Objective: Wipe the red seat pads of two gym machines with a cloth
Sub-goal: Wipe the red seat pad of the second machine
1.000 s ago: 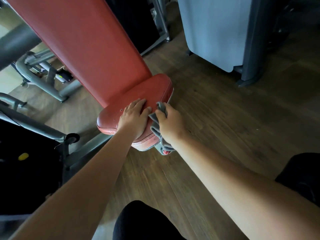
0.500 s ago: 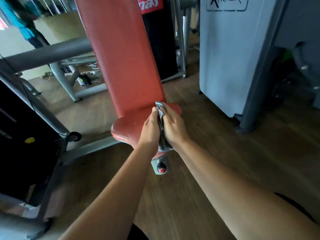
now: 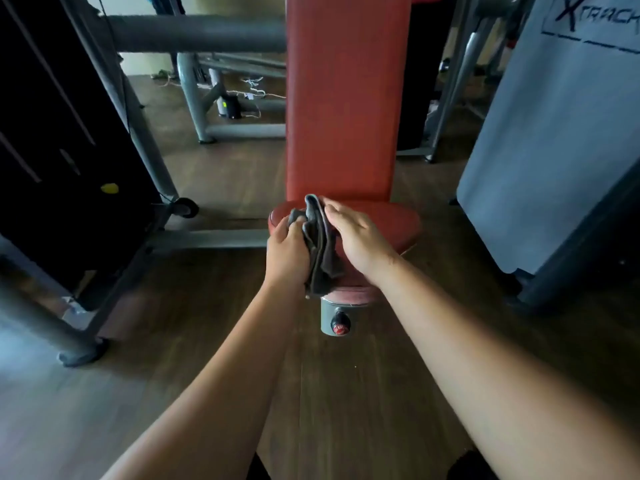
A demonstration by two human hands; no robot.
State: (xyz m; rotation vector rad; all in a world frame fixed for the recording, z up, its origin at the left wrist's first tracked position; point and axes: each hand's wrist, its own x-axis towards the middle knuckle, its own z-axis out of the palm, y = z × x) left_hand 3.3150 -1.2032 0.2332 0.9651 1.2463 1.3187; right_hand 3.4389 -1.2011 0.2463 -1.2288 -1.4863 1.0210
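A red seat pad [image 3: 403, 221] sits at mid-frame below a tall red back pad [image 3: 346, 98]. A dark grey cloth [image 3: 320, 247] hangs bunched between my two hands, above the seat. My left hand [image 3: 287, 252] grips the cloth's left side, fingers curled around it. My right hand [image 3: 360, 239] presses against the cloth's right side with fingers fairly straight and its heel over the seat. Much of the seat top is hidden by my hands and the cloth.
A grey post with a red knob [image 3: 339, 328] sticks out under the seat's front. A black weight stack with grey frame [image 3: 69, 150] stands left, a grey shrouded machine [image 3: 554, 150] right. A grey padded bar [image 3: 194, 38] crosses at the upper left. The floor is wood [image 3: 346, 393].
My view has swung to face the seat squarely. My left hand left the seat top and took hold of the cloth; the cloth now hangs between both hands.
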